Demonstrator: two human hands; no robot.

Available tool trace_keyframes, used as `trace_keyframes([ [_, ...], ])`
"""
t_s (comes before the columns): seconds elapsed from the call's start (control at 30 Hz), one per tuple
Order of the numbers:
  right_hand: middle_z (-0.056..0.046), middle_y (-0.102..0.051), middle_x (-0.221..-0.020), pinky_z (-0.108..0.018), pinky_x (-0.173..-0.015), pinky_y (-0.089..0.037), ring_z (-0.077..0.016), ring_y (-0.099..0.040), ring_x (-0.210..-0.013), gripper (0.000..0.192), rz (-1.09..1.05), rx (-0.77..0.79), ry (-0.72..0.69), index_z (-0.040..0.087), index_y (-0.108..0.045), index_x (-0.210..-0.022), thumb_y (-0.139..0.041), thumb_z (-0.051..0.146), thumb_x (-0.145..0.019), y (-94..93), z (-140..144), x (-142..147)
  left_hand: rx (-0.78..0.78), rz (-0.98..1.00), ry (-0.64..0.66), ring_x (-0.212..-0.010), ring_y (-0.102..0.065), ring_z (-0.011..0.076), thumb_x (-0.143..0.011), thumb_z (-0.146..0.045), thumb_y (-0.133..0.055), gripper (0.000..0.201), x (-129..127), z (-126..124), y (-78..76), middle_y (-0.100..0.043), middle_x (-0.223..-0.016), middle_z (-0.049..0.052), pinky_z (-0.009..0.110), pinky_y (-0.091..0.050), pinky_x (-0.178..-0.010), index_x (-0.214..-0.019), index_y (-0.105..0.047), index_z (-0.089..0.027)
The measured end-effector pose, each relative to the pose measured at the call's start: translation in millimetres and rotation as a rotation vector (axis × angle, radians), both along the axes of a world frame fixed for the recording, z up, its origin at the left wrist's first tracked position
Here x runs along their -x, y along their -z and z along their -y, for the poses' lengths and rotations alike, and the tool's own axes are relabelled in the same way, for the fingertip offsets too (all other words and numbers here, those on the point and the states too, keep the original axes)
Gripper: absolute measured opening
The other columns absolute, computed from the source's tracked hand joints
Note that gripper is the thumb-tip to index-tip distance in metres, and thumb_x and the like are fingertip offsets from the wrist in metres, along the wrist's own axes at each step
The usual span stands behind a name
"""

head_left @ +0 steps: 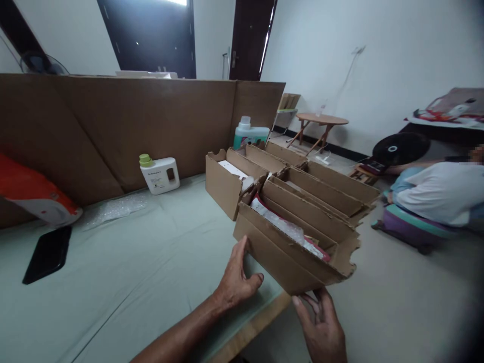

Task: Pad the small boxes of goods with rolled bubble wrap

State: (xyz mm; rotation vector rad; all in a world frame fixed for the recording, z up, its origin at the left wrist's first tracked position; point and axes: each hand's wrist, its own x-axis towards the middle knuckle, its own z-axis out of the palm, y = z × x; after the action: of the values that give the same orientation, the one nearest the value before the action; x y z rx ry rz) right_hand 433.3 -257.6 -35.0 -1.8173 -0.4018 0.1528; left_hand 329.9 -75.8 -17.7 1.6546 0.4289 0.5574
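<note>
Standing behind everything, well beyond both hands, a tall cardboard sheet (124, 126) is seen along the green-covered table (124, 282). Ahead of the hands a row of open cardboard boxes (302, 201) is ranged, and the nearest box (280, 252) is met by both: the left hand (236, 282) is laid open against its near wall, the right hand (321, 325) is spread under its overhanging bottom corner. It is judged light and stiff but weak at its torn right edge, so the sound lower wall is the better hold. Its bubble-wrapped contents (291, 232) are largely hidden. Farther left a white bottle (161, 174) and a black phone (47, 254) are set.
</note>
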Motion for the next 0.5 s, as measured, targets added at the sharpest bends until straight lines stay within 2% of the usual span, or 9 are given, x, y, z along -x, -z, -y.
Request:
trace_keyframes([
  [0.13,-0.015,-0.06,-0.132,-0.04,-0.088,-0.057,-0.0297,-0.066,-0.107,0.082,-0.031,-0.072,-0.053,0.023,-0.042,-0.148,-0.069,0.055,-0.078,7.3,-10.6,-5.2,-0.034,-0.028,0.037,-0.155,-0.006,0.0364,-0.069,-0.032,-0.069,0.103,-23.3,-4.2,-2.5,-0.009,-0.168,0.017,0.056,-0.017,-0.124,-0.158,-0.02,-0.014],
  [0.3,-0.017,-0.049,-0.146,-0.043,-0.09,-0.058,-0.0308,-0.067,-0.109,0.078,0.007,-0.075,-0.087,0.023,-0.045,-0.146,-0.069,0.054,-0.079,16.5,-20.1,-14.5,-0.127,-0.062,0.058,-0.155,-0.008,0.0349,-0.071,-0.035,-0.068,0.104,-36.5,-16.1,2.9,-0.009,-0.168,0.019,0.054,-0.018,-0.124,-0.158,-0.016,-0.011],
  [0.37,-0.017,-0.05,-0.147,-0.042,-0.091,-0.058,-0.0302,-0.067,-0.11,0.076,0.034,-0.061,-0.117,0.022,-0.046,-0.146,-0.068,0.053,-0.08,22.0,-18.5,-18.1,-0.192,-0.104,0.11,-0.153,-0.018,0.0355,-0.072,-0.033,-0.066,0.1,-29.0,-16.2,8.8,-0.017,-0.167,0.019,0.056,-0.021,-0.123,-0.158,-0.019,-0.013],
  [0.43,-0.017,-0.055,-0.141,-0.041,-0.092,-0.058,-0.0298,-0.067,-0.11,0.072,0.061,-0.031,-0.157,0.021,-0.048,-0.143,-0.067,0.052,-0.081,25.3,-14.0,-21.7,-0.255,-0.138,0.17,-0.15,-0.027,0.0386,-0.07,-0.031,-0.067,0.094,-13.4,-12.0,13.3,-0.032,-0.162,0.02,0.06,-0.023,-0.121,-0.155,-0.031,-0.014],
  [0.5,-0.016,-0.061,-0.135,-0.041,-0.09,-0.058,-0.0293,-0.069,-0.105,0.064,0.121,0.013,-0.16,0.02,-0.055,-0.136,-0.066,0.053,-0.081,21.8,-7.2,-25.5,-0.336,-0.15,0.248,-0.149,-0.028,0.0409,-0.069,-0.03,-0.068,0.085,9.2,-4.7,15.6,-0.042,-0.156,0.02,0.063,-0.024,-0.12,-0.149,-0.043,-0.015],
])
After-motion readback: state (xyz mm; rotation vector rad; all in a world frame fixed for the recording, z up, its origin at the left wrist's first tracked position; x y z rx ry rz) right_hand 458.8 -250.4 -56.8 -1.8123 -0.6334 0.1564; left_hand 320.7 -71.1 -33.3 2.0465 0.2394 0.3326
